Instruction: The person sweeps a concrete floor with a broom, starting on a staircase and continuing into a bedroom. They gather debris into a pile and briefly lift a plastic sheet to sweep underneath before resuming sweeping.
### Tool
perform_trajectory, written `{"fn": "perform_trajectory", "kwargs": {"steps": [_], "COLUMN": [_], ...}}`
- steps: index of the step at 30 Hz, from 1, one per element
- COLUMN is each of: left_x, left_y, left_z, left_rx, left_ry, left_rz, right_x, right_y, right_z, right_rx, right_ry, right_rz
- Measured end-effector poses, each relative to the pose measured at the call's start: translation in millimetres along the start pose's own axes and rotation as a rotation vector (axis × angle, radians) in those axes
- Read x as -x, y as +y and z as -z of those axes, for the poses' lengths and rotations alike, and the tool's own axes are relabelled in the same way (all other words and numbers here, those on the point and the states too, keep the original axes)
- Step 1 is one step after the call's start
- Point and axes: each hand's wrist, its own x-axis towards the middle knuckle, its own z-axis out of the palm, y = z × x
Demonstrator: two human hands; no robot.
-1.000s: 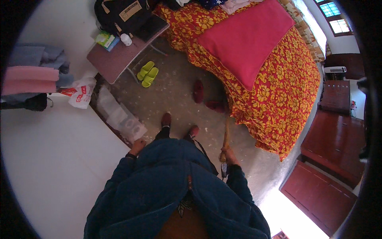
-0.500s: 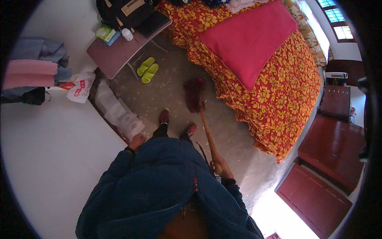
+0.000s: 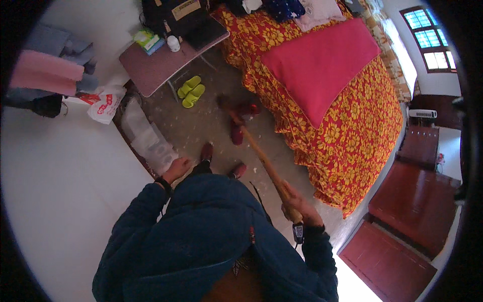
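My right hand (image 3: 303, 204) is wrapped round the thick end of a broom's wooden handle, low on the right of my body. The broom (image 3: 264, 158) slants up and left from there. Its dark red head, blurred by motion, is over the floor beside the bed's hanging cover. My left hand (image 3: 178, 169) hangs by my left side with its fingers loosely curled and nothing visible in it. Below it lies clear plastic sheeting (image 3: 146, 138) along the wall.
A bed with a red and yellow floral cover (image 3: 347, 156) and a pink pillow (image 3: 322, 70) fills the right. A low folding table (image 3: 146, 75) holds a bag and a white bottle. Lime-green clogs (image 3: 192, 92) sit near it. Dark red furniture (image 3: 407, 206) lines the far right.
My right hand has swung out to the right with the broom handle. The broom's head has moved slightly left and spread. My left hand has risen a little.
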Motion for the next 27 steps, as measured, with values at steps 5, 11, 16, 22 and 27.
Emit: {"fn": "perform_trajectory", "kwargs": {"steps": [5, 11, 16, 22, 27], "left_x": [-13.3, -32.6, -0.5, 95.2, 137.2], "left_y": [110.9, 134.6, 131.4, 189.2, 176.4], "left_z": [38.4, 46.7, 50.1, 28.3, -29.4], "left_rx": [-0.034, 0.379, 0.63, 0.939, 0.752], "left_ry": [0.066, 0.416, 0.522, 0.669, 0.658], "left_rz": [-0.244, -0.643, -0.145, 0.237, 0.166], "right_x": [-70.4, -136.0, -245.4, -434.3, -540.0], "right_y": [-91.3, -104.3, -123.2, -104.8, -51.1], "right_z": [-84.8, -211.2, -152.5, 37.6, 175.4], "right_rx": [0.456, 0.38, 0.689, 1.518, 1.593], "right_ry": [-0.478, -0.806, -0.757, -0.199, -0.423], "right_rz": [0.248, 0.158, 0.175, 0.344, 0.363]}}
